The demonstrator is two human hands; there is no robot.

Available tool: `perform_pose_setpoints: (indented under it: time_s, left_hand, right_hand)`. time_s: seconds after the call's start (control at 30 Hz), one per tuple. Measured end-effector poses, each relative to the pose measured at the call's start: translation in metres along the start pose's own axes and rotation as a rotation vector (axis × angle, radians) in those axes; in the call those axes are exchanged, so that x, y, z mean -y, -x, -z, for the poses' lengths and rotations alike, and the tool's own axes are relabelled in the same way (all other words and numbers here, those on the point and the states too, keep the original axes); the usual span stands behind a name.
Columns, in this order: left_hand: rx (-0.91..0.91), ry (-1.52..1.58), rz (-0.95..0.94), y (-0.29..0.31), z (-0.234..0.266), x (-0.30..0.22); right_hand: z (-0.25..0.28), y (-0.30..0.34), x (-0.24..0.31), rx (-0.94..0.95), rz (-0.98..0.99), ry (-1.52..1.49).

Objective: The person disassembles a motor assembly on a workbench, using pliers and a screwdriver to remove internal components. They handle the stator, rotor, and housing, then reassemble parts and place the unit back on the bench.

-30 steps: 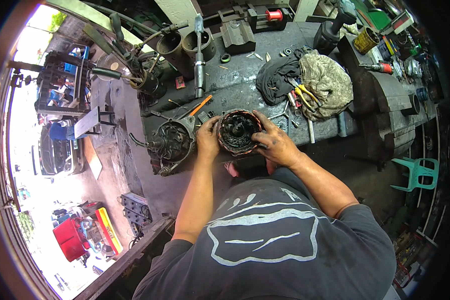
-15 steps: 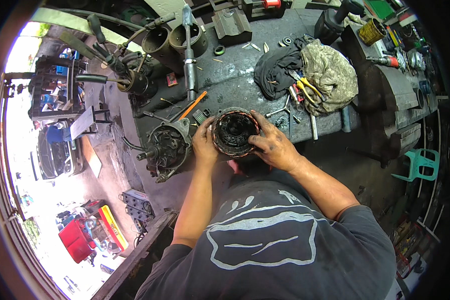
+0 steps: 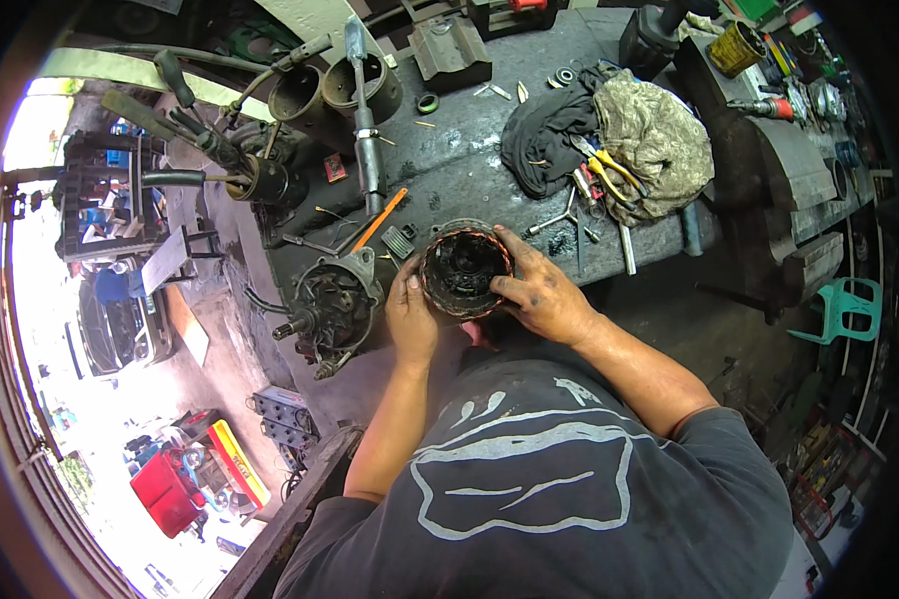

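Note:
Both my hands hold a round, blackened alternator stator housing (image 3: 466,270) in front of my body, its hollow side turned up. A ring of copper windings runs round its rim, and dark grime coats the inside. My left hand (image 3: 411,314) is wrapped about its left side. On the right side, my right hand (image 3: 547,298) grips it with the thumb over the rim and the fingers stretched along the outer edge. Left of my left hand, the other alternator half (image 3: 332,307), with its shaft pointing left, lies at the bench edge.
An orange hacksaw blade (image 3: 380,218) and a steel-handled tool (image 3: 369,160) lie beyond the alternator half. Pliers (image 3: 619,172) rest on rags (image 3: 654,135) at the right. Metal cylinders (image 3: 363,88) stand at the back left, and a green stool (image 3: 841,309) is on the floor.
The view has shifted slightly. Both hands keep their hold on the stator housing, which sits nearly as before.

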State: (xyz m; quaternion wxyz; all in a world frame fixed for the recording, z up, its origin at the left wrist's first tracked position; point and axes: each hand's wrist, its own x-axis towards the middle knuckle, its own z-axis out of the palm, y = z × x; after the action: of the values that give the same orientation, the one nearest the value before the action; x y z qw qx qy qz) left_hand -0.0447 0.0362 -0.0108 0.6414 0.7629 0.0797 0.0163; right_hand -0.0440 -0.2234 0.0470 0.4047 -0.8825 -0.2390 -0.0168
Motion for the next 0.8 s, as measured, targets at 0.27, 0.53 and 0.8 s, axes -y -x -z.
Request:
perform_pose_setpoints:
  time_s: [0.27, 0.53, 0.8]
  left_hand:
    - [-0.009, -0.095, -0.010, -0.0045, -0.0003, 0.0022]
    - [0.028, 0.020, -0.003, -0.0017, -0.0029, -0.0018]
    - [0.044, 0.005, -0.033, -0.0042, -0.0010, 0.0055]
  right_hand:
    - [-0.0083, -0.0006, -0.0052, -0.011, -0.016, 0.018]
    - [-0.0098, -0.0024, -0.0069, -0.015, -0.055, 0.000]
    - [-0.0102, -0.0009, -0.0043, -0.019, -0.051, 0.037]
